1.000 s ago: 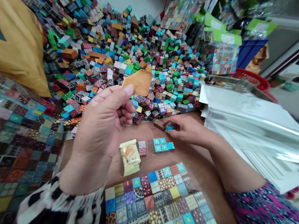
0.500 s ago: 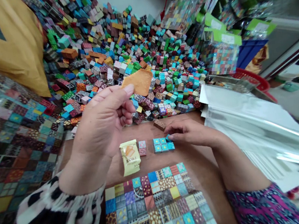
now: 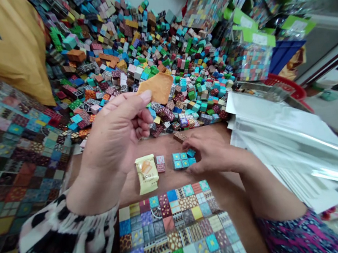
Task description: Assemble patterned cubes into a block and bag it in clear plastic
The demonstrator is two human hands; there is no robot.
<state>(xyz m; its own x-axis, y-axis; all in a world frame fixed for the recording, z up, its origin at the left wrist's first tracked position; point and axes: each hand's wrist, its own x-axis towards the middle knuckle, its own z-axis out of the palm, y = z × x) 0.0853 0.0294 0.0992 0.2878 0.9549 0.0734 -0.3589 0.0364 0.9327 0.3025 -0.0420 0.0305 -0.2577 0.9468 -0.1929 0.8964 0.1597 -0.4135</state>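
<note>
My left hand (image 3: 118,130) is raised over the table, its thumb and fingers pinching a flat orange-brown cracker (image 3: 159,88) by one end. Low on the tabletop, my right hand (image 3: 212,154) rests beside a small group of turquoise cubes (image 3: 181,160). Its thumb is at the group's lower right corner and its fingers are spread above, near a tilted blue cube (image 3: 190,153). A brown oblong block (image 3: 179,137) lies just behind those fingertips. Left of the cubes are a pink brick-patterned block pair (image 3: 160,164) and a yellow snack wrapper (image 3: 147,174).
A panel of patterned cubes (image 3: 176,232) lies nearest me. Behind the table rises a large heap of loose blocks (image 3: 132,55). Clear plastic sheets (image 3: 280,139) are stacked at right, green-topped bags (image 3: 250,53) beyond. A wrapped block panel (image 3: 18,167) stands at left.
My right hand has shifted, its thumb lowering to the corner of the turquoise cubes and its fingers spreading. One blue cube there is tilted. My left hand keeps hold of the cracker.
</note>
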